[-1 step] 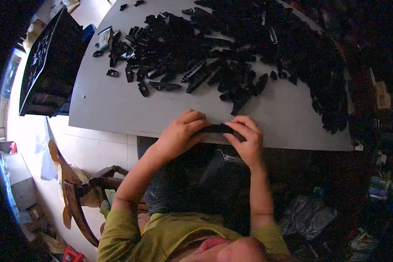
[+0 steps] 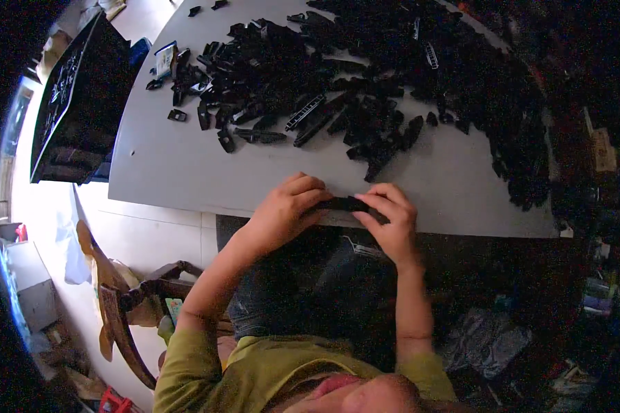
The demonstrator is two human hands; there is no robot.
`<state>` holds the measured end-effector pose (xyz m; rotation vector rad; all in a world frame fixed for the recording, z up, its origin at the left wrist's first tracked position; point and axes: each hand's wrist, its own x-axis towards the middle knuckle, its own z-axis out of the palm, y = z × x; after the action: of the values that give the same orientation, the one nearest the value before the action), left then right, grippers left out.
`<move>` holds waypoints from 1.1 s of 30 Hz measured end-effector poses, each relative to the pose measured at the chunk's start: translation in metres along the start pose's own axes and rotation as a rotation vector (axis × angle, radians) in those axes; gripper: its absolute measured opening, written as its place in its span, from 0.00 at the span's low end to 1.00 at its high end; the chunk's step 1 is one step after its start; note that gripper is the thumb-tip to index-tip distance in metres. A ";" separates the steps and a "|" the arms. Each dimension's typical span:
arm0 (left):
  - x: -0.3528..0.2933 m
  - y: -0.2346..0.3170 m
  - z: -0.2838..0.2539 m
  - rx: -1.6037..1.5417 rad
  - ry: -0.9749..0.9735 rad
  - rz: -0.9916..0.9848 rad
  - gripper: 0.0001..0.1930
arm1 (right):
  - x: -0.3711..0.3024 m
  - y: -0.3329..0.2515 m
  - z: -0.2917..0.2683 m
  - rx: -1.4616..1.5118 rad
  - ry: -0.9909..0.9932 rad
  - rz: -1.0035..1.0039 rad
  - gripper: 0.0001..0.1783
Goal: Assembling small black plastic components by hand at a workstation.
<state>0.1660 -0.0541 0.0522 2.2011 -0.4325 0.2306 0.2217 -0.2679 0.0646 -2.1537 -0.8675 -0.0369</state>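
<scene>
Just over the table's near edge, a long, narrow black plastic piece (image 2: pixel 342 204) stretches between my two hands. My left hand (image 2: pixel 287 210) wraps its fingers round the left end. At the other end, my right hand (image 2: pixel 393 219) pinches the piece between thumb and fingers. Its exact kind is too dark to make out. Beyond my hands lies a heap of small black plastic parts (image 2: pixel 269 69), some short and blocky, some long. The closest cluster of black parts (image 2: pixel 379 134) is just past my right hand.
The grey table (image 2: pixel 179 168) has a curved left edge. More black parts (image 2: pixel 523 151) run down its right side. A large black box-like object (image 2: pixel 83 103) stands left of the table. A dark wooden chair (image 2: pixel 120 316) is at my lower left. A small packet (image 2: pixel 165 60) lies among the parts.
</scene>
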 end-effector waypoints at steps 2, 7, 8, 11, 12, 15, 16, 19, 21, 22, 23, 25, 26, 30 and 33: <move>0.000 -0.003 0.001 -0.044 0.015 0.007 0.13 | -0.002 0.000 -0.009 0.007 -0.060 0.059 0.18; 0.000 -0.002 0.000 -0.100 -0.018 -0.012 0.12 | -0.004 0.003 -0.009 0.062 -0.099 0.051 0.19; 0.001 -0.003 0.000 -0.113 -0.014 -0.024 0.12 | -0.003 0.003 -0.005 0.076 -0.074 0.056 0.19; 0.001 -0.006 0.004 -0.097 -0.038 0.058 0.12 | -0.001 0.006 0.011 0.042 -0.057 -0.029 0.18; 0.000 -0.008 0.005 -0.094 -0.037 0.064 0.12 | 0.000 0.006 0.014 -0.005 -0.071 -0.116 0.18; -0.003 -0.008 0.004 -0.072 -0.043 0.069 0.13 | 0.004 0.001 0.009 0.066 -0.120 -0.025 0.17; -0.005 -0.003 0.005 -0.076 -0.071 0.048 0.13 | 0.008 -0.001 0.007 0.066 -0.120 -0.034 0.17; -0.006 0.005 -0.001 -0.046 -0.111 0.060 0.13 | 0.030 -0.006 -0.001 -0.074 0.039 0.054 0.18; -0.008 0.008 -0.008 -0.016 -0.131 0.097 0.14 | 0.052 -0.010 -0.003 -0.408 0.163 0.029 0.18; -0.009 0.008 -0.013 -0.011 -0.063 0.012 0.14 | 0.057 -0.010 0.001 -0.431 0.129 0.071 0.17; -0.008 0.008 -0.017 -0.010 0.007 -0.067 0.15 | 0.061 -0.006 0.002 -0.433 0.132 0.067 0.17; 0.001 -0.007 -0.029 0.227 0.149 -0.054 0.16 | 0.066 0.001 0.003 -0.520 0.058 -0.043 0.15; 0.006 -0.016 -0.035 0.465 0.287 -0.050 0.16 | 0.065 -0.001 0.003 -0.519 0.057 -0.047 0.15; 0.013 -0.030 -0.056 0.718 0.268 -0.069 0.16 | 0.032 -0.013 0.005 -0.166 0.182 0.002 0.13; 0.013 -0.045 -0.055 0.749 0.230 0.008 0.17 | 0.004 -0.010 0.005 -0.066 0.141 0.058 0.12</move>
<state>0.1946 0.0117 0.0572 2.8491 -0.2427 0.7396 0.2171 -0.2576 0.0693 -2.2070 -0.7318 -0.1887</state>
